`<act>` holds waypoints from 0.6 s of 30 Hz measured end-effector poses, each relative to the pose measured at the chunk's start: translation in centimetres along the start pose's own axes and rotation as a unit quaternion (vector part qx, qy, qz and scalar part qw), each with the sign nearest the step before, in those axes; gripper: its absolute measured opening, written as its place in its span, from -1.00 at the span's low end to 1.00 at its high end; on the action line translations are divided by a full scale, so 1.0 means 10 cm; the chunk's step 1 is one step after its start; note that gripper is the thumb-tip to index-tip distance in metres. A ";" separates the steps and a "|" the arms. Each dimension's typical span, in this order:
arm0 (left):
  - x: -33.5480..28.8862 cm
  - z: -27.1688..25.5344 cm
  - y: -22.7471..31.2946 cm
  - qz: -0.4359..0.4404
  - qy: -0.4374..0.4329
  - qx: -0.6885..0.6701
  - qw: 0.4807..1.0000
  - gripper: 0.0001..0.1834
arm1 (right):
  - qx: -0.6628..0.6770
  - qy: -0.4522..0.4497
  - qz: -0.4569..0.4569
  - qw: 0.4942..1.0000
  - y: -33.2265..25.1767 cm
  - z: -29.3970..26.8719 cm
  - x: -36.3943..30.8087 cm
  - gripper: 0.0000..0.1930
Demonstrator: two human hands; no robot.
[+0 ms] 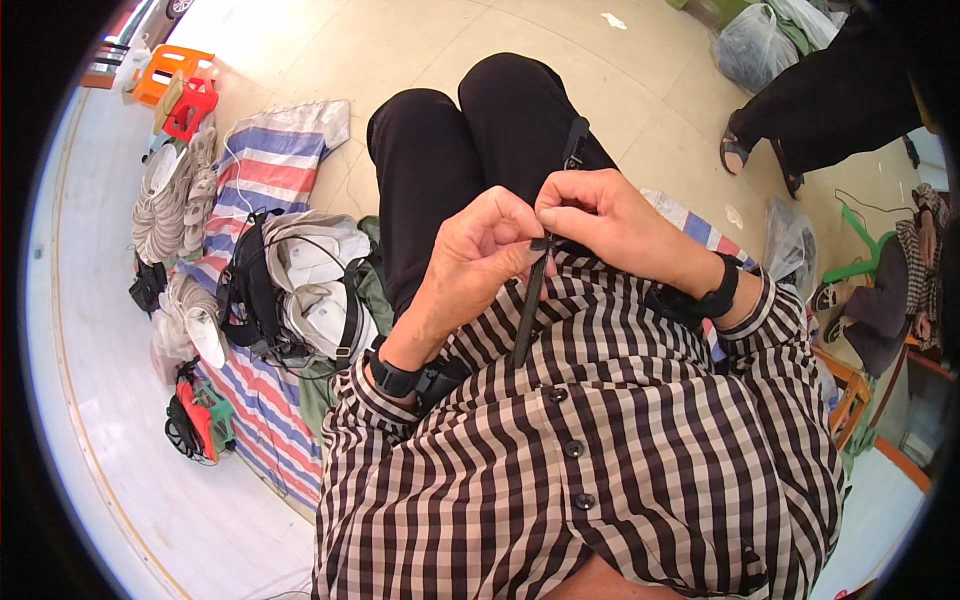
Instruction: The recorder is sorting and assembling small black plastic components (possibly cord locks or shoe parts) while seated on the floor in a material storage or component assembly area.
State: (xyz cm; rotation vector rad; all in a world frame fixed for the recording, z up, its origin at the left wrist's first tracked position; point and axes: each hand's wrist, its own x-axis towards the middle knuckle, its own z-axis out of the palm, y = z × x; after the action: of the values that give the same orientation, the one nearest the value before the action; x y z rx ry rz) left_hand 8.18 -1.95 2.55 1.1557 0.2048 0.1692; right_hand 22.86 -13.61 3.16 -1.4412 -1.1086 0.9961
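Observation:
A thin black strap [530,312] runs between my two hands above my lap. Its lower end hangs over my checked shirt, and its other end, with what looks like a small buckle [573,160], sticks up beyond my right hand [612,222]. My left hand [482,248] pinches the strap's middle between thumb and fingertips. Right beside it, the fingers of my right hand are curled closed on the same strap, with the thumb on top. The fingertips of both hands almost meet, and the exact spot they work on is partly hidden.
To the left, a striped sheet [262,160] lies under stacked pale shoe parts [165,215], a black bag [250,290] and white shoes [318,310]. Orange and red stools [172,72] stand farther off. At right are another person's legs [835,100] and plastic bags [755,48].

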 end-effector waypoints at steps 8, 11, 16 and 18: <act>0.00 0.10 0.18 0.181 0.068 0.430 0.882 -0.88 | -0.244 0.121 -0.169 0.947 -0.09 0.05 -0.01 -0.91; 0.01 0.09 0.20 0.284 0.066 0.529 0.797 -0.78 | -0.185 0.092 -0.109 0.972 -0.10 0.04 -0.02 -0.89; -0.04 0.04 0.12 0.310 0.035 0.526 0.791 -0.78 | -0.095 0.058 -0.023 0.994 -0.08 0.07 -0.04 -0.87; -0.05 0.02 0.10 0.323 0.025 0.545 0.773 -0.77 | -0.072 0.061 -0.006 0.995 -0.07 0.09 -0.04 -0.88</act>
State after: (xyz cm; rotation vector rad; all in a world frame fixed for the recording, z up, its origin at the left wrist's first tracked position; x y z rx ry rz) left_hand 7.70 -1.91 3.56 2.3752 -0.0980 0.7663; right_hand 21.83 -13.78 3.79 -1.5883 -1.1162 0.8217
